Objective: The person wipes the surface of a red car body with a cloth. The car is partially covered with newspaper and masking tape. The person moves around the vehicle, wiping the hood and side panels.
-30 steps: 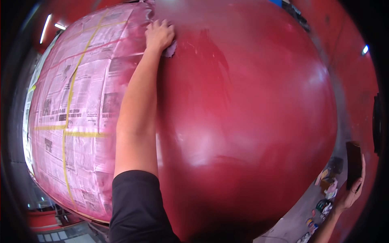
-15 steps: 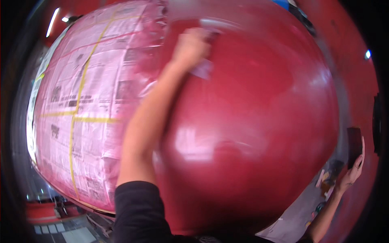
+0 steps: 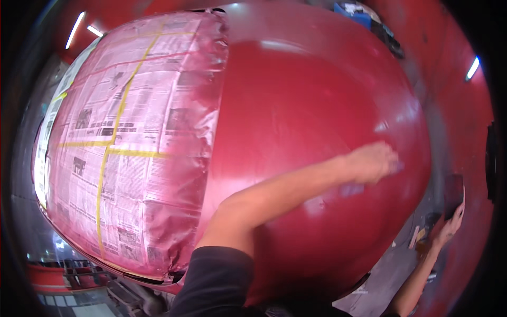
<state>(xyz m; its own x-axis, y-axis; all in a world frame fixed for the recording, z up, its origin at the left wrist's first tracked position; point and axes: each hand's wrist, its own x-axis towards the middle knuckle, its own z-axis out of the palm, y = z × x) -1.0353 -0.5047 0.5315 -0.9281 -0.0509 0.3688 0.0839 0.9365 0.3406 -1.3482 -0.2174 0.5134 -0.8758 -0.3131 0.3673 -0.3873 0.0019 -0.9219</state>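
A glossy red car hood (image 3: 296,105) fills the middle of the view. My left hand (image 3: 372,161) is closed over a pale purple cloth (image 3: 353,189) and presses on the hood's right part. Only the cloth's edges show past the hand, which is slightly blurred. Off to the right, beyond the hood's edge, my right hand (image 3: 450,227) grips a dark flat rectangular piece (image 3: 453,193) with a pale edge. What that piece is cannot be made out.
Newspaper sheets (image 3: 137,211) tinted pink and joined with yellow tape (image 3: 121,105) cover the windshield left of the hood. Blue and black items (image 3: 354,16) stand beyond the hood's far right edge. A red wall (image 3: 449,105) runs along the right; several small things lie on the grey floor (image 3: 364,298).
My left hand has swept with the cloth from the hood's far left toward its right edge, nearer to me. My right hand still holds the dark piece in nearly the same place.
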